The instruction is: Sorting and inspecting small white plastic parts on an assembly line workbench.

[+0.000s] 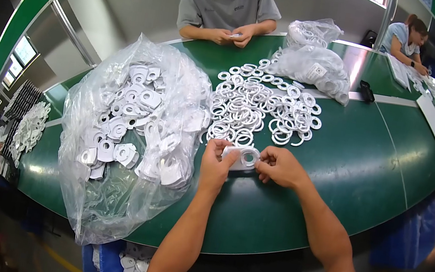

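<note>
Close in front of me, a white plastic plate with a round opening (233,164) is pinched at its left end by my left hand (215,165). Fingers of my right hand (281,167) close on a white ring (250,157) at the plate's right end. Whether the ring sits in the opening or only lies against it, I cannot tell. Just beyond my hands spreads a loose pile of white rings (240,102). To the left, an opened clear plastic bag (81,114) holds many similar white plates (132,94).
Bags of rings (318,72) stand at the back of the green table (361,164). A small black object (367,91) lies near them. Across from me a person (229,9) handles a small white part; another person (405,43) works far right. White parts (31,129) are heaped far left.
</note>
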{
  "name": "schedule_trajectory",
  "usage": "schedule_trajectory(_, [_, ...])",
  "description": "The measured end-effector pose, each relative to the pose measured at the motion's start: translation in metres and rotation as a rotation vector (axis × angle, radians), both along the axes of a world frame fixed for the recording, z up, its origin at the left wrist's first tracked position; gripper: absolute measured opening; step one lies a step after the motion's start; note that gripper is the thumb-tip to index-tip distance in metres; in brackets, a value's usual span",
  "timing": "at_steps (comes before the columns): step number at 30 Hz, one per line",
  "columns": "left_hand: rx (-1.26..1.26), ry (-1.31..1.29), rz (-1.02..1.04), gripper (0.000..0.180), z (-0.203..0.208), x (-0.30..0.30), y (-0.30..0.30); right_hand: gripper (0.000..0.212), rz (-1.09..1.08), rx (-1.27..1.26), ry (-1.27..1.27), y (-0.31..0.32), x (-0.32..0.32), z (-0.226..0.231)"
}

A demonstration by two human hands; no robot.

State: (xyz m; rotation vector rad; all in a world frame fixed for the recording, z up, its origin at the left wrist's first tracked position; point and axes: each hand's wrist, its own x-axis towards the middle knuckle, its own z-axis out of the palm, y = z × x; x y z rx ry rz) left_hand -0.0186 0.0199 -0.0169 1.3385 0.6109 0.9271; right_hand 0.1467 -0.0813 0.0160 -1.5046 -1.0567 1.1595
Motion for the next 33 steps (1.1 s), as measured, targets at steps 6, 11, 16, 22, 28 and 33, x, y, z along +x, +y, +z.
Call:
schedule_trajectory(6, [-0.278,-0.070,-0.190,0.022,-0.008,0.003,-0.004,0.035,-0.140,0.369,-0.447,-0.002,-0.011,-0.002])
schedule_trajectory(11, [-0.408,-0.125,-0.132,0.020,-0.010,-0.001,-0.003,0.030,-0.130,0.502,-0.886,-0.004,-0.033,0.000])
schedule_trajectory(16, [-0.398,-0.061,-0.117,0.020,-0.005,-0.001,-0.007,0.019,-0.203,0.609,-0.765,0.001,-0.031,-0.002])
schedule_trajectory(22, [-0.135,0.024,-0.152,0.012,0.002,0.004,-0.015,0.019,-0.200,0.231,-0.300,-0.003,-0.020,0.006])
schedule_trajectory(28, [0.019,0.128,-0.135,0.011,0.008,0.005,-0.021,0.019,-0.137,0.269,-0.455,-0.005,-0.019,0.004])
schedule_trajectory(33, [0.063,0.175,-0.148,0.016,0.019,-0.009,-0.011,0.015,-0.165,0.290,-0.319,0.009,-0.012,-0.011])
